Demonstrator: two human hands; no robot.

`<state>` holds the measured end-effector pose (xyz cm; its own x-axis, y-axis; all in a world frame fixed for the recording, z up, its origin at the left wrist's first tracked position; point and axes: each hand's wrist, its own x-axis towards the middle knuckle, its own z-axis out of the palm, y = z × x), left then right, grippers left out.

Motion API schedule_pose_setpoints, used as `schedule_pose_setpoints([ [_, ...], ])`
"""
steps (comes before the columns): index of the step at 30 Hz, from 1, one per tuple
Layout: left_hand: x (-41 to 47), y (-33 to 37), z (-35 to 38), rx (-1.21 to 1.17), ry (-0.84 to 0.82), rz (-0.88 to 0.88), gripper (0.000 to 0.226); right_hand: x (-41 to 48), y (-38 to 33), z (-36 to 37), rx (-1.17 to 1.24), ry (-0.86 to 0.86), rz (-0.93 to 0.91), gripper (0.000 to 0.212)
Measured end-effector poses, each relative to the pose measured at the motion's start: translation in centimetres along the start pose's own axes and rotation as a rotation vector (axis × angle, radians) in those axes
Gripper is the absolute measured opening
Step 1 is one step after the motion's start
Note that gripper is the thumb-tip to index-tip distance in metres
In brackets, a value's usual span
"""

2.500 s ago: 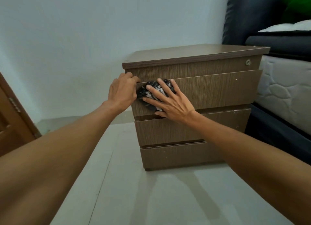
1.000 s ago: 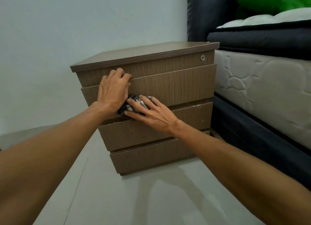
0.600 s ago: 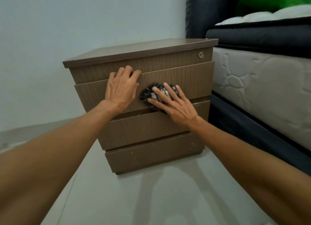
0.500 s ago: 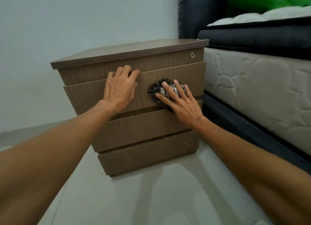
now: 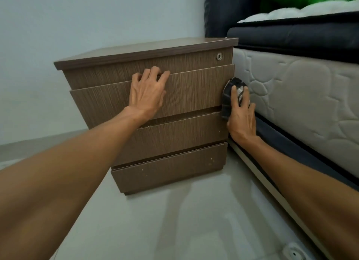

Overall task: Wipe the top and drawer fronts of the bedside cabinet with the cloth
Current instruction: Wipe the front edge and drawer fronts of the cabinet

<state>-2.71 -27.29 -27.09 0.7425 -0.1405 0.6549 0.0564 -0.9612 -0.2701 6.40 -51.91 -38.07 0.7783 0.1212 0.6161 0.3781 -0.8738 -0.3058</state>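
Observation:
The brown wood-grain bedside cabinet stands on the floor with three drawer fronts and a small round lock near its top right. My left hand lies on the top drawer front, fingertips hooked over its upper edge. My right hand presses a dark checked cloth against the right end of the top drawer front, beside the mattress. My fingers cover part of the cloth.
A bed with a quilted white mattress and dark frame stands tight against the cabinet's right side. A dark headboard rises behind. A pale wall lies to the left and a glossy grey floor in front.
My right hand has slid the cloth rightward along the top drawer front, from its middle to its right end. My left hand has kept its hold on the drawer's upper edge.

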Motion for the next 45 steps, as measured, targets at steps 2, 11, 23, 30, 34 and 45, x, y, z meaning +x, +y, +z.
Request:
schedule_pose_setpoints([
  [2,-1.0,-0.9,-0.3,0.004,-0.001,-0.017,0.059,-1.6,-1.3,0.0,-0.031,0.05,-0.163,0.096],
  [11,-7.6,-7.5,-2.2,0.075,0.002,-0.178,0.062,-4.8,-12.7,1.9,-0.015,-0.038,-0.769,0.097],
  [23,-15.1,-13.8,0.5,-0.323,-0.061,-0.748,0.051,-9.0,-26.5,6.3,-0.101,-0.145,-0.97,0.08],
  [30,-14.8,-13.2,1.7,-0.4,-0.043,-0.724,0.036,-8.8,-28.2,5.9,-0.149,-0.185,-0.878,0.078],
  [34,-14.7,-13.0,1.9,-0.392,-0.021,-0.748,0.033,-8.2,-26.5,5.8,-0.153,-0.194,-0.812,0.072],
  [45,-14.3,-10.8,2.2,-0.348,-0.019,-0.852,0.039,-5.2,-15.3,4.2,-0.271,-0.255,-0.619,0.082],
])
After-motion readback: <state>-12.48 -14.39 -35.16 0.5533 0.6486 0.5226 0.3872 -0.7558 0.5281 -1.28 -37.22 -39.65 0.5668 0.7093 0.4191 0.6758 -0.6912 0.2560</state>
